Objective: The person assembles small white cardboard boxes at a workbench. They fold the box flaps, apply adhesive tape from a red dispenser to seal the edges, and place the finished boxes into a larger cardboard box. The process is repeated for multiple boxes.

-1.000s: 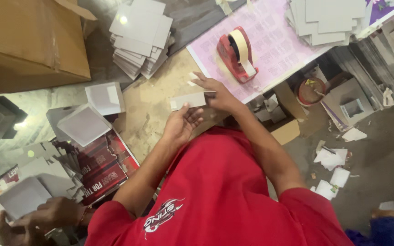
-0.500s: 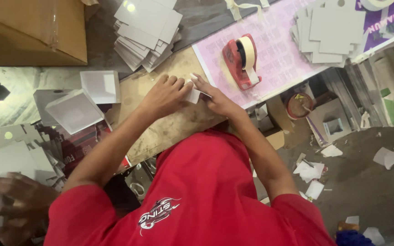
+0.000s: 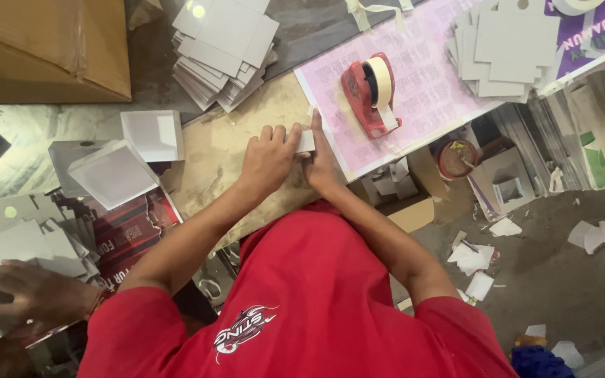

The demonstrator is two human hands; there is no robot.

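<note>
While closed, hands (image 3: pixel 295 157) on card (image 3: pixel 305 141).

This is a small box-making workshop, a crowded place of hand work. Stacks of cut grey cards (image 3: pixel 222 49) lie far left on the bench, and another card pile (image 3: pixel 509 45) sits far right on a pink sheet (image 3: pixel 421 91). A red tape dispenser (image 3: pixel 371 94) stands on that sheet. Folded white boxes (image 3: pixel 117 171) are gathered at the left, near a big brown carton (image 3: pixel 43 45). Paper scraps (image 3: pixel 474 259) litter the bare grey floor (image 3: pixel 561 280) at the right, and offcuts and open small boxes (image 3: pixel 509 189) crowd under the bench edge. Another person's hand (image 3: pixel 33 297) works at more white card at near left.
</note>
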